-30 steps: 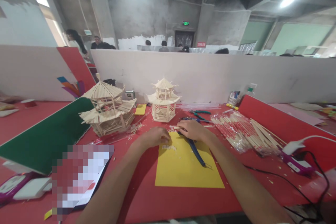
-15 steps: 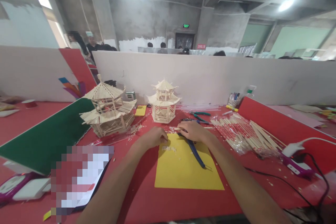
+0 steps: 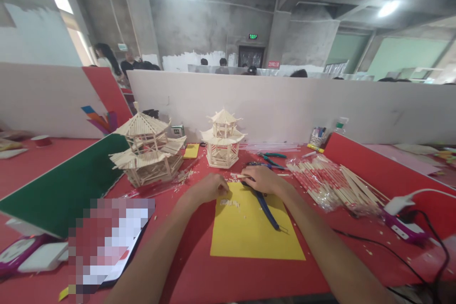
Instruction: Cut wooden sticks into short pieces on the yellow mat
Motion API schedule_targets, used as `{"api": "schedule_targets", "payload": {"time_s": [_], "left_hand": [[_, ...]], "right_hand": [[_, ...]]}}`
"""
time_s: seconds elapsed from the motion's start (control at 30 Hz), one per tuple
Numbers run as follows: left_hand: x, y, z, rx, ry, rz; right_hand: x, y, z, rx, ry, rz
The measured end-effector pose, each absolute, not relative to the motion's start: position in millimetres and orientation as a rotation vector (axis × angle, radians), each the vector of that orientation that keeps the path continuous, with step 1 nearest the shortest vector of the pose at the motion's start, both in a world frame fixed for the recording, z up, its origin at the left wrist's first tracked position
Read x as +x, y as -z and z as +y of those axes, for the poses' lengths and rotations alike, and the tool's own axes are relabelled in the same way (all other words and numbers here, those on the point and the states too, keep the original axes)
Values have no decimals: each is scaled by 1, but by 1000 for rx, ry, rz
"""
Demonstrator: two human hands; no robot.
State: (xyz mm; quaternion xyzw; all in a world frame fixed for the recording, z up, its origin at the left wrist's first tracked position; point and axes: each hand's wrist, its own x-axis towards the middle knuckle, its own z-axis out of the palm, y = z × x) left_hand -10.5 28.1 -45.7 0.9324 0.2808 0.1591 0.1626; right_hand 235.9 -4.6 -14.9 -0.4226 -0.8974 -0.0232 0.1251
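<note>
Fingers of the right hand (image 3: 264, 179) wrap blue pliers (image 3: 267, 206) on a yellow sheet (image 3: 256, 237) on the red surface (image 3: 249, 275), left hand (image 3: 210, 187) curled by cut bits (image 3: 230, 203), grip unclear; beyond, a stick (image 3: 238, 175), pagoda (image 3: 223, 140), unreadable green sign (image 3: 252, 36).

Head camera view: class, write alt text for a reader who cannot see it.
A person's right hand grips blue-handled cutters over a yellow paper sheet on a red table, the left hand curled beside short cut wooden pieces. Two pale stick-built pagoda models stand behind.
</note>
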Motion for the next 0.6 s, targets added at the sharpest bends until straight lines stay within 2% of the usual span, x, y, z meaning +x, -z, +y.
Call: {"api": "schedule_targets", "payload": {"time_s": [0.6], "left_hand": [[-11, 46, 30, 2655, -400, 880]], "right_hand": [[234, 16, -4, -1227, 18, -2597]]}}
